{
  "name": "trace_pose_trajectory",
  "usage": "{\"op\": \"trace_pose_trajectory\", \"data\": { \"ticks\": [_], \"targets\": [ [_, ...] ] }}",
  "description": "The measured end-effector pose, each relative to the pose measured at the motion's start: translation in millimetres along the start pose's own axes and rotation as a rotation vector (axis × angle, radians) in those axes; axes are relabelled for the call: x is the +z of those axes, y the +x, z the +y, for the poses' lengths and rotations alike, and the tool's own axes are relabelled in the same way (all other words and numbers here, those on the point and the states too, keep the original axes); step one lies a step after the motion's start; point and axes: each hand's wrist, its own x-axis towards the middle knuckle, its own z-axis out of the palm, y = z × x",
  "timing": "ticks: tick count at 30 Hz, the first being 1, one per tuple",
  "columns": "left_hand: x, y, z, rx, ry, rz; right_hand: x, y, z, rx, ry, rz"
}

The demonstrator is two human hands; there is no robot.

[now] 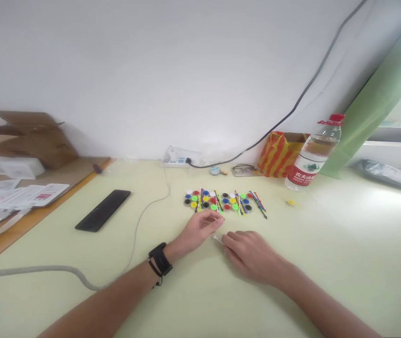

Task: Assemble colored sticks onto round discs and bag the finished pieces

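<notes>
My left hand [198, 231], with a black watch [160, 258] on the wrist, has its thumb and fingertips brought together. Anything between them is too small to make out. Just to its right, my right hand [251, 256] is closed on a thin white strip [217, 239] that sticks out toward the left fingers. Beyond both hands lie small round discs [226, 201] in rows, coloured red, blue, yellow, green, white and black. Thin coloured plastic sticks [259, 203] with pointed ends lie between and beside the disc groups.
A black phone-like slab [103, 210] and a grey cable [45, 269] lie to the left. Along the wall stand a power strip [177, 162], a striped bag [278, 155] and a water bottle [311, 157]. A small yellow piece [290, 203] lies right of the discs. Cardboard and printed cards [49, 193] fill the far left.
</notes>
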Motion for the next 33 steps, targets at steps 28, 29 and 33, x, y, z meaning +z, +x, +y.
{"op": "trace_pose_trajectory", "data": {
  "ticks": [28,29,33],
  "targets": [
    [3.8,-5.1,-5.7,-0.011,0.167,-0.093,-13.3,-44.2,177.7,0.78,-0.323,-0.062],
    [3.9,-5.5,-5.7,-0.01,0.173,-0.095,-12.1,-43.1,178.5,0.789,-0.347,-0.054],
    [4.4,-6.6,-6.0,-0.004,0.194,-0.094,-9.3,-41.1,177.5,0.815,-0.444,0.002]
  ]
}}
